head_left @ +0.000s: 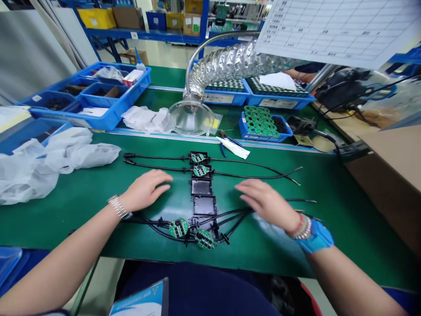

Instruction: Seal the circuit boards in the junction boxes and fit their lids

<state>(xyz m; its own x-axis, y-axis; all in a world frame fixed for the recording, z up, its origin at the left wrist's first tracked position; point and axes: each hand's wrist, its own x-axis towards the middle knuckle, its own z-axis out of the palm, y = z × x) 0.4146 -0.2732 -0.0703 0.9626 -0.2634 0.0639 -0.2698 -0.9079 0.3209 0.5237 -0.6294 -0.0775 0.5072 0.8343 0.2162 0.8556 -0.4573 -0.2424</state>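
Observation:
Both hands hover over the green mat with nothing visible in them. My left hand (pixel 144 189) has its fingers stretched out, left of a column of black plastic housings (pixel 201 187). My right hand (pixel 263 199) is on the other side, fingers extended, close to a bundle of black cables (pixel 238 213). The two far housings each hold a round green circuit board (pixel 200 170), with a black cable (pixel 246 175) running out on either side. Nearer my body, a loose circuit board (pixel 178 228) and another circuit board (pixel 205 239) lie wired to the bundled cables, partly over the nearest housing.
A clear fume hood (pixel 190 120) on a silver duct (pixel 237 63) hangs at the back. Blue-handled pliers (pixel 226 142) and a white packet (pixel 237 148) lie before it. A blue bin (pixel 263 125) holds green boards. White bags (pixel 62 153) are left, a cardboard box (pixel 391 149) right.

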